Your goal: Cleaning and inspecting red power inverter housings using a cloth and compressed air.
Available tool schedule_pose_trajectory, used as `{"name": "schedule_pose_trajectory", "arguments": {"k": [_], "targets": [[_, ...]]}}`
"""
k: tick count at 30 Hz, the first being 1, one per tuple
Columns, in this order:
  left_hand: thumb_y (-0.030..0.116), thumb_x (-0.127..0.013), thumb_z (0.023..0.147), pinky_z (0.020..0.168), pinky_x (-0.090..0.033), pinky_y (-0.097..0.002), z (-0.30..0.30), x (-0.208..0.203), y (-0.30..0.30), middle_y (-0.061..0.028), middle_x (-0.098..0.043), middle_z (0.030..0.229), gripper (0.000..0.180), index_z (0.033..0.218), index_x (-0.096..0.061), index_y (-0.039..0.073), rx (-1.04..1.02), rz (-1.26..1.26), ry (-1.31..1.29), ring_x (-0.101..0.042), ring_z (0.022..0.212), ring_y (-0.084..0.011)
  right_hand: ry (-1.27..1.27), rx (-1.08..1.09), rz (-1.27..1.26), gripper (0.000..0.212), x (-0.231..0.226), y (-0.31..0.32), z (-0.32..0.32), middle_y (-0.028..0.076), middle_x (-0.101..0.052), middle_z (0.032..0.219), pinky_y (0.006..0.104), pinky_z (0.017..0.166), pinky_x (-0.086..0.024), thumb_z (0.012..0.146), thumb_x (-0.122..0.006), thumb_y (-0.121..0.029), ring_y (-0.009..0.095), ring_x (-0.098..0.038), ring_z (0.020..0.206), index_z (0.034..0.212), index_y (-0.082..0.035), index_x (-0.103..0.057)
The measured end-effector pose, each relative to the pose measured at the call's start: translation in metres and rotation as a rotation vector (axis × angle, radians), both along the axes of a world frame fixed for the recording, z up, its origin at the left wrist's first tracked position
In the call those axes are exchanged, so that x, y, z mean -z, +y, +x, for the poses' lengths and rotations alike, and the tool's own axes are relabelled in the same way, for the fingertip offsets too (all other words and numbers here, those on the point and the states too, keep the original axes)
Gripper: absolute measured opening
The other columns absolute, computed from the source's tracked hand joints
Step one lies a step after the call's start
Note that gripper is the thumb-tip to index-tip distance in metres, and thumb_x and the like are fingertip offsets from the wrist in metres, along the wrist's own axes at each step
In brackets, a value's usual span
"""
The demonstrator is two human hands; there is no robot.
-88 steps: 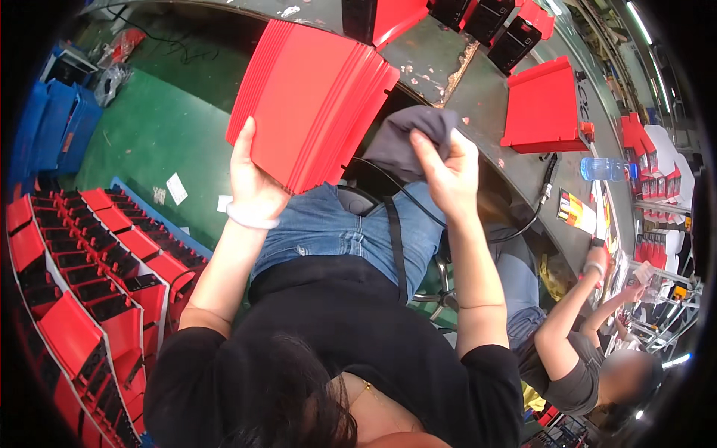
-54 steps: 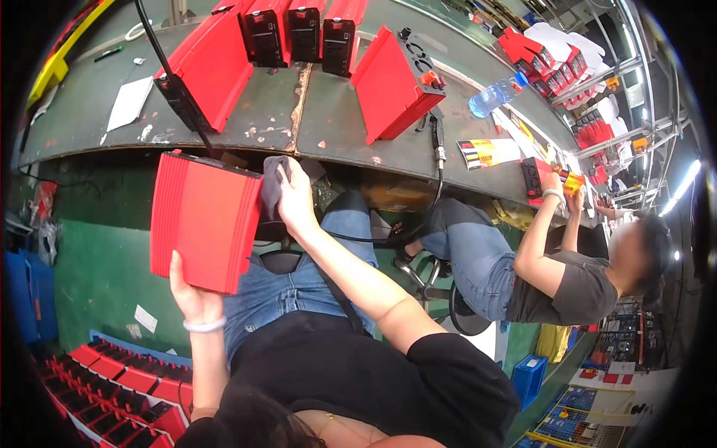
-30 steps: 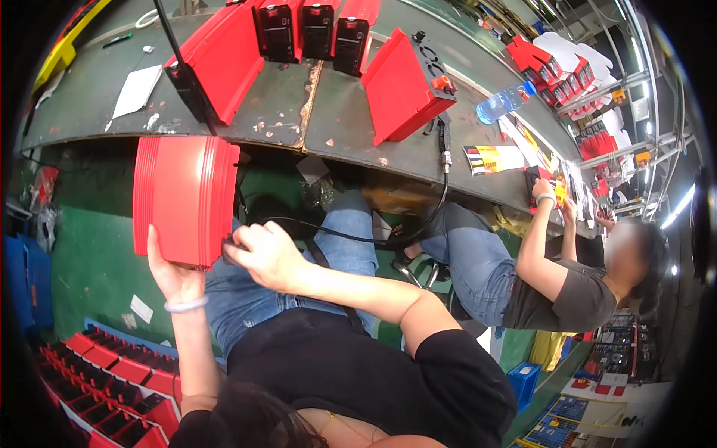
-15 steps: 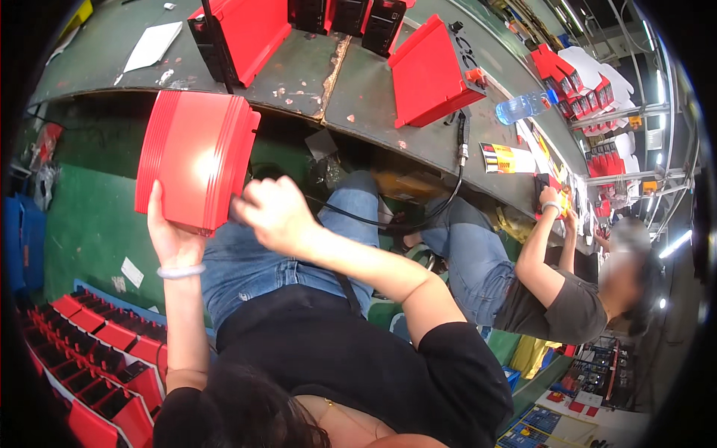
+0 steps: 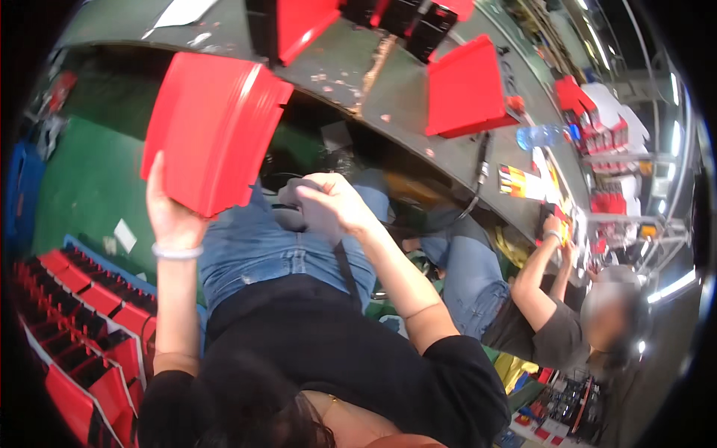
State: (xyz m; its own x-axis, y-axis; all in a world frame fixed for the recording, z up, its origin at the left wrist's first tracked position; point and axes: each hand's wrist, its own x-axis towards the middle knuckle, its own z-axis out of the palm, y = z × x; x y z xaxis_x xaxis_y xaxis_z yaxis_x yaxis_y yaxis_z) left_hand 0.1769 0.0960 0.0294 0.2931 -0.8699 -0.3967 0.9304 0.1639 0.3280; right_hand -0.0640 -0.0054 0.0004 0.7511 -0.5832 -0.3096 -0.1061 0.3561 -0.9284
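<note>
By bench (image 5: 409, 108): left hand (image 5: 175, 220) clasping red casing (image 5: 205, 131), right hand (image 5: 343, 205) pinching cloth (image 5: 317, 216)

Workshop, scuffed workbench (image 5: 407, 97), rows of red casings (image 5: 97, 299)

Holding a ribbed red casing (image 5: 205, 134) in the left hand (image 5: 175, 216)
Gripping a grey cloth (image 5: 323, 219) in the right hand (image 5: 342, 203), apart from the casing; facing a workbench (image 5: 407, 112) bearing a red housing (image 5: 464, 89).
</note>
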Motion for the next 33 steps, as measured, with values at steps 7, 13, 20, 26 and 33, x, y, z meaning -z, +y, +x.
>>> {"name": "schedule_pose_trajectory", "arguments": {"k": [7, 13, 20, 26, 33], "targets": [[0.038, -0.05, 0.094, 0.1, -0.044, -0.0479, -0.006, 0.008, 0.008, -0.0144, -0.056, 0.127, 0.05, 0.13, -0.048, 0.004, 0.062, -0.152, 0.175, -0.055, 0.115, -0.0309, 0.203, 0.382, -0.724, 0.017, -0.001, -0.004, 0.001, 0.005, -0.063, 0.086, 0.0246, 0.073, -0.047, 0.08, -0.069, -0.005, 0.011, -0.059, 0.08, 0.093, 0.003, -0.063], [0.042, -0.05, 0.094, 0.103, -0.041, -0.0485, -0.008, 0.01, 0.008, -0.0149, -0.051, 0.134, 0.056, 0.135, -0.043, 0.005, 0.072, -0.156, 0.142, -0.051, 0.121, -0.0313, -0.123, 0.668, -0.572, 0.014, -0.041, -0.036, 0.016, -0.001, -0.061, 0.087, 0.0202, 0.074, -0.045, 0.084, -0.066, 0.001, 0.005, -0.055, 0.08, 0.096, -0.001, -0.06], [0.041, -0.05, 0.094, 0.102, -0.042, -0.0478, -0.008, 0.011, 0.01, -0.0151, -0.052, 0.133, 0.055, 0.135, -0.044, 0.004, 0.092, -0.178, 0.169, -0.052, 0.12, -0.0306, -0.023, 0.554, -1.297, 0.022, -0.061, -0.055, 0.04, 0.008, -0.054, 0.079, 0.0283, 0.06, -0.043, 0.073, -0.068, 0.003, 0.019, -0.053, 0.067, 0.095, -0.002, -0.066], [0.039, -0.048, 0.095, 0.102, -0.043, -0.047, -0.014, 0.005, 0.008, -0.0151, -0.052, 0.132, 0.053, 0.134, -0.044, 0.003, 0.029, -0.111, 0.082, -0.053, 0.119, -0.0302, 0.074, 0.408, -1.394, 0.018, -0.061, -0.052, 0.046, 0.01, -0.054, 0.08, 0.0329, 0.061, -0.046, 0.073, -0.069, 0.0, 0.025, -0.056, 0.068, 0.091, -0.002, -0.065], [0.035, -0.053, 0.093, 0.1, -0.045, -0.0469, -0.008, 0.003, -0.001, -0.0135, -0.057, 0.127, 0.048, 0.128, -0.05, 0.003, -0.013, 0.02, 0.037, -0.056, 0.115, -0.0292, 0.343, 0.208, -1.634, 0.023, -0.053, -0.042, 0.042, 0.013, -0.053, 0.086, 0.0405, 0.067, -0.046, 0.066, -0.059, 0.003, 0.034, -0.056, 0.078, 0.088, -0.002, -0.061]]}}
